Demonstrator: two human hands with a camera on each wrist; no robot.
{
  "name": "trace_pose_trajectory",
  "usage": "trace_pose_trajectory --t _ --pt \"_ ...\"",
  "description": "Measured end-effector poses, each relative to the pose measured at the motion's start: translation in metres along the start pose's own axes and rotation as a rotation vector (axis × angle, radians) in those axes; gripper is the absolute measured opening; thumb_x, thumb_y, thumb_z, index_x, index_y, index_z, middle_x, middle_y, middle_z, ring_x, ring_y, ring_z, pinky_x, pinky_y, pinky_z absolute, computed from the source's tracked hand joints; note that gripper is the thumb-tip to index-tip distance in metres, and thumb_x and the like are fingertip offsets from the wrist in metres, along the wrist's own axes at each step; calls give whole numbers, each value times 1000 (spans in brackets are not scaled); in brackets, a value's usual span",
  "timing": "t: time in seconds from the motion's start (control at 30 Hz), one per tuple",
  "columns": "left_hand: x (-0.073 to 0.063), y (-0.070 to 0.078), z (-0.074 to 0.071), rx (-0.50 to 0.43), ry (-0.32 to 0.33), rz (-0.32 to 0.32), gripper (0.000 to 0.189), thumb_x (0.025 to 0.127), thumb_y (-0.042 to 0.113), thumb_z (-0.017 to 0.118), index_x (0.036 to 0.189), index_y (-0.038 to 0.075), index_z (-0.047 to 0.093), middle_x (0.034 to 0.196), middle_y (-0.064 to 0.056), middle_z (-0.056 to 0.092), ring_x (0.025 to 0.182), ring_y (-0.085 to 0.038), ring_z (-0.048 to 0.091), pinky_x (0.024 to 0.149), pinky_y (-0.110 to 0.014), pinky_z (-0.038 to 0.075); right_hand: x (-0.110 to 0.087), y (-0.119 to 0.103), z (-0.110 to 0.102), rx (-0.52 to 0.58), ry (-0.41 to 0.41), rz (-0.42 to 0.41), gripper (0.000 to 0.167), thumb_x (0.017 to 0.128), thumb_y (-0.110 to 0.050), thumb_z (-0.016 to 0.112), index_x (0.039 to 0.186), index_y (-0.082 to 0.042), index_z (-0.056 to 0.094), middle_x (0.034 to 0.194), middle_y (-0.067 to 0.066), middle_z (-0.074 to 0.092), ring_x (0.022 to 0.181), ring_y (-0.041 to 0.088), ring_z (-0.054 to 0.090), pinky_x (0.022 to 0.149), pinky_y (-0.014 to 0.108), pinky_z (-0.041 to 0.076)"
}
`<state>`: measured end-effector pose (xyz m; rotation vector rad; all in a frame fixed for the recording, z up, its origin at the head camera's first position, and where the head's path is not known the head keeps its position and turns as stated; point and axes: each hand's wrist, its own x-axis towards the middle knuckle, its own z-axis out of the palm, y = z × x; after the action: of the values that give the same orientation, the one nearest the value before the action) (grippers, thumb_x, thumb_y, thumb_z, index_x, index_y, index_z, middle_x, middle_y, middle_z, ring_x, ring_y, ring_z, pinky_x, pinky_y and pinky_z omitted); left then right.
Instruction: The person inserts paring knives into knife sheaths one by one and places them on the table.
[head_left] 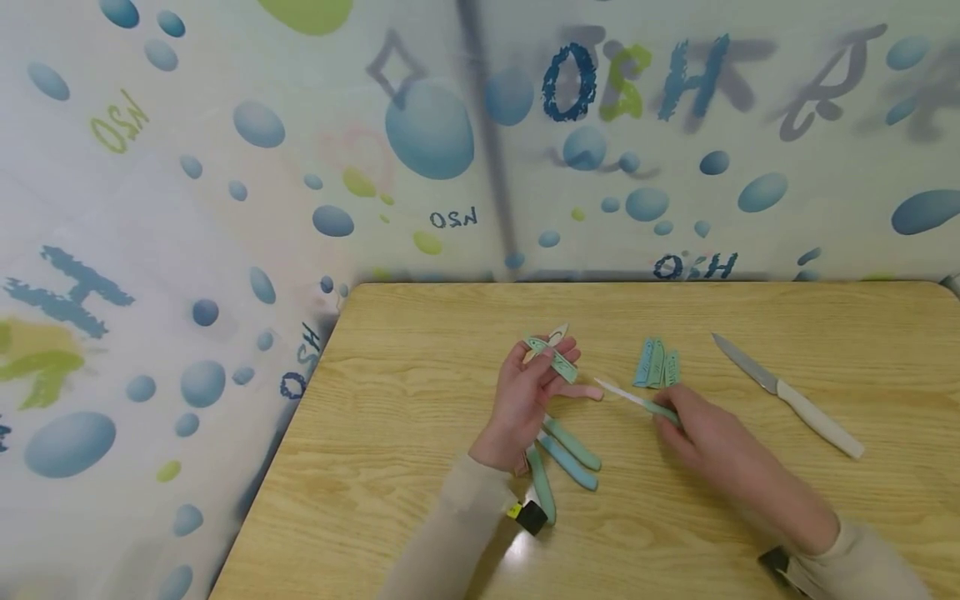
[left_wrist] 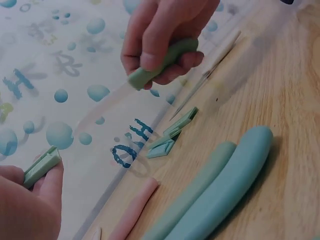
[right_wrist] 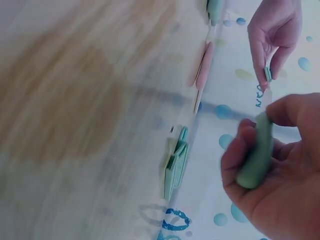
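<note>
My left hand (head_left: 521,404) pinches a green patterned knife sheath (head_left: 558,364) between thumb and fingers. A cream pointed piece (head_left: 558,333) shows just behind that sheath; whether the hand holds it I cannot tell. My right hand (head_left: 697,425) grips the green handle of a knife (left_wrist: 150,75), its pale blade pointing toward the left hand. Blade tip and sheath are apart in the head view. Knives with green (head_left: 572,443) and blue (head_left: 567,463) handles lie beneath the left wrist, which covers their front ends. A pink handle (left_wrist: 135,207) rests on the table near the left hand.
Several blue and green sheaths (head_left: 657,363) lie together beyond the right hand. At the right, a bare-bladed knife with a white handle (head_left: 821,419) lies on the wooden table (head_left: 397,358). A wall covering printed with bubbles (head_left: 431,133) rises behind the table's far edge.
</note>
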<state>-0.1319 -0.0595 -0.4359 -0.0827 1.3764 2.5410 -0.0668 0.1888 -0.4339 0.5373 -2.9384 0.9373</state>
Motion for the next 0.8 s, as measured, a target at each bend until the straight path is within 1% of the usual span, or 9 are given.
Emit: trace_pose_trajectory --t 0.1,0.2,0.37,0.47,0.63,0.8 --pt "-1 -2 1 -19 10 -5 21 109 8 52 129 2 51 133 -21 65 121 -28 66 102 -44 55 0 -4 1 29 8 15 17 106 -16 61 116 -3 62 87 -4 59 72 10 50 59 27 44" --pt "-1 -3 2 -29 20 -8 22 109 8 52 130 2 51 133 -21 65 122 -28 66 102 -41 55 0 -6 1 50 19 19 19 108 -19 59 115 -2 65 83 -5 58 70 9 49 59 27 42" --pt "-2 -5 3 -30 10 -1 17 109 8 52 125 3 51 134 -22 65 122 -27 66 102 -39 55 0 -7 4 76 64 -27 12 108 -14 58 107 -7 67 70 -10 46 60 3 39 52 23 37" --pt "-2 -7 3 -27 -1 4 14 109 8 52 122 2 50 134 -22 65 123 -27 65 102 -39 56 0 -8 7 91 84 -51 10 107 -12 58 103 -10 66 67 -12 40 55 0 33 48 21 33" --pt "-1 -9 4 -44 -8 4 11 109 6 50 120 2 49 134 -22 65 127 -29 63 99 -36 57 1 -7 10 101 76 -49 10 108 -13 57 104 -11 67 67 -12 40 54 0 31 47 22 31" --pt "-1 -10 5 -57 -23 -1 9 110 5 48 119 2 47 136 -23 63 131 -32 60 101 -35 55 2 -7 12 94 68 -40 10 108 -15 57 103 -13 65 66 -12 39 52 0 29 46 22 30"
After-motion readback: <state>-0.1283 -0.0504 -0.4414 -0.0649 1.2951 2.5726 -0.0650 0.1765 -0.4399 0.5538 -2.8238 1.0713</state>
